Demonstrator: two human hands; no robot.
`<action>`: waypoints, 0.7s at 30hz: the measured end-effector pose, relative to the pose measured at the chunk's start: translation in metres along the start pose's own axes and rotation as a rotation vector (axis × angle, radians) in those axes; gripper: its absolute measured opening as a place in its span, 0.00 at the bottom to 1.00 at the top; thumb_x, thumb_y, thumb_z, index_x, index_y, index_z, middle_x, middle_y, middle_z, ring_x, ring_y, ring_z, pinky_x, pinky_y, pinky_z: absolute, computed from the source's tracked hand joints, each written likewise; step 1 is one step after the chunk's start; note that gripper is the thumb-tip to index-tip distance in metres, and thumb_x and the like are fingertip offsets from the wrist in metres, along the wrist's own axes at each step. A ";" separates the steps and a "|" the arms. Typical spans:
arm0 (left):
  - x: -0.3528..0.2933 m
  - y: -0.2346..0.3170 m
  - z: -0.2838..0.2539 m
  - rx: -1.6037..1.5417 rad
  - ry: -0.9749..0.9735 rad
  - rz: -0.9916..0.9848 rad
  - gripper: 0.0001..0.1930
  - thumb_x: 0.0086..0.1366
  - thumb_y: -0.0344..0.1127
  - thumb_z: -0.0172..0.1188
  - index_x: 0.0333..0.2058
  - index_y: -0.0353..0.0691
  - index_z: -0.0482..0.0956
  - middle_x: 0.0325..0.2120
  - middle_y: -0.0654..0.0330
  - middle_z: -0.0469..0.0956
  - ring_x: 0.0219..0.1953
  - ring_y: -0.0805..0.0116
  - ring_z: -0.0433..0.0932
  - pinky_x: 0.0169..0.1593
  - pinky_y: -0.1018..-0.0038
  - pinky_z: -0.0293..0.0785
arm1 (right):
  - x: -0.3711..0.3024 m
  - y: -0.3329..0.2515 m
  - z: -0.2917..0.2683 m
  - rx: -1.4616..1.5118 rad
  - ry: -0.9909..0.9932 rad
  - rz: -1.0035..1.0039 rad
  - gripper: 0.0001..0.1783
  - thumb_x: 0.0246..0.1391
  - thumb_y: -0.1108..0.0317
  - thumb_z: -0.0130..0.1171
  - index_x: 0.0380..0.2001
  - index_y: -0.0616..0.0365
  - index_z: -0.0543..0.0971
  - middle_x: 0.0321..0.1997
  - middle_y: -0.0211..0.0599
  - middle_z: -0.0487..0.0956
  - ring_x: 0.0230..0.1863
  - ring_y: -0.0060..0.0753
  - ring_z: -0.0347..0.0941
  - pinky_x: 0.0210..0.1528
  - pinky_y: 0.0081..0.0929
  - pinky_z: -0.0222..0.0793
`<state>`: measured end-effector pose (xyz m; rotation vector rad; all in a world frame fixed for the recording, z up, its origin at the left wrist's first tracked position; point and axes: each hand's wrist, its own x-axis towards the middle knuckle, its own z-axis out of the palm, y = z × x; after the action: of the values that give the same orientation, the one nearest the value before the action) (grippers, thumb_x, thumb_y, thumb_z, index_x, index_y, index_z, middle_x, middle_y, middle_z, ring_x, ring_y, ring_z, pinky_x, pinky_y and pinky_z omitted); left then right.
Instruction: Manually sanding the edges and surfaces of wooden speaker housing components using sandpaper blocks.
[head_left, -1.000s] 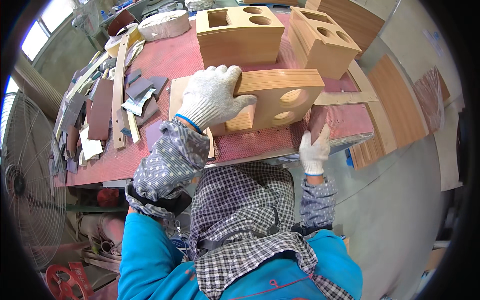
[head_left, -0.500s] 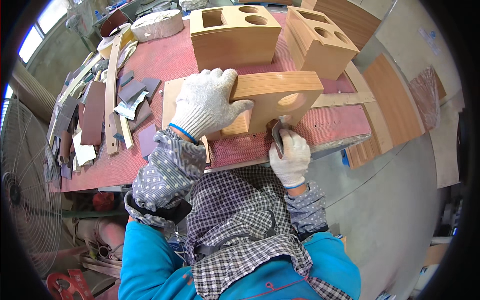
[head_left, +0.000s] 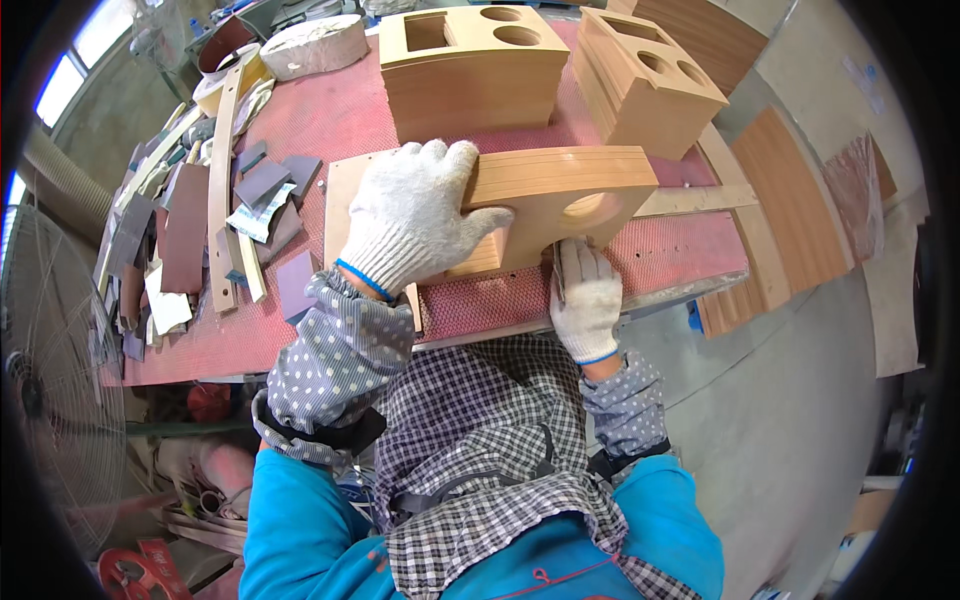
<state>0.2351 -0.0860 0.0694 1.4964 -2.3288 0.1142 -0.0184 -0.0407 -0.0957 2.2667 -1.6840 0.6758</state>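
1. Head view, markings: a pale paper slip (head_left: 262, 213) among the abrasive sheets (head_left: 187, 230) bears small printing, too fine to read. A red spoked part (head_left: 135, 575) at lower left carries light markings.
2. Head view, workpiece: the wooden block (head_left: 570, 172) stands near the front edge of the tabletop (head_left: 690, 245). Its top shows fine parallel lines; its front face has a rounded hole and, beside the left thumb, a squared opening.
3. Head view, left hand (head_left: 408, 210): in a white knitted glove, it holds the block. The fingers reach over the top; the thumb lies across the front face.
4. Head view, right hand (head_left: 587, 295): gloved likewise, its fingers are narrowed on a thin dark abrasive pad (head_left: 559, 276) at the block's lower edge.
5. Head view, surroundings: two wooden boxes (head_left: 475, 95) (head_left: 652, 115) with round and rectangular cutouts stand behind. The tabletop covering is red and finely textured.
6. Head view, changes: one second earlier, the right hand is apart from the block, to its right; now it covers the lower hole. The left hand keeps its hold.
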 end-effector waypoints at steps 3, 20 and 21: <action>0.002 0.001 0.005 -0.016 0.065 0.026 0.33 0.58 0.59 0.76 0.50 0.38 0.82 0.39 0.50 0.84 0.45 0.48 0.85 0.49 0.54 0.79 | 0.010 -0.001 0.004 -0.045 0.188 -0.068 0.30 0.49 0.64 0.71 0.57 0.61 0.81 0.52 0.46 0.82 0.53 0.49 0.79 0.47 0.47 0.73; -0.001 0.003 0.007 0.027 0.137 0.069 0.33 0.55 0.57 0.79 0.48 0.37 0.81 0.35 0.51 0.81 0.43 0.49 0.82 0.48 0.53 0.74 | 0.007 0.005 -0.014 0.315 -0.236 0.128 0.24 0.64 0.62 0.60 0.62 0.57 0.78 0.59 0.53 0.83 0.46 0.54 0.86 0.45 0.47 0.85; -0.001 0.004 0.004 0.027 0.134 0.072 0.33 0.55 0.57 0.79 0.48 0.37 0.81 0.35 0.51 0.81 0.43 0.49 0.82 0.48 0.53 0.74 | 0.011 0.009 -0.007 0.414 -0.258 0.160 0.23 0.65 0.62 0.59 0.61 0.58 0.78 0.58 0.55 0.83 0.47 0.57 0.85 0.47 0.49 0.84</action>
<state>0.2311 -0.0846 0.0658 1.3732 -2.2827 0.2574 -0.0261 -0.0496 -0.0846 2.6115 -2.0196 0.8683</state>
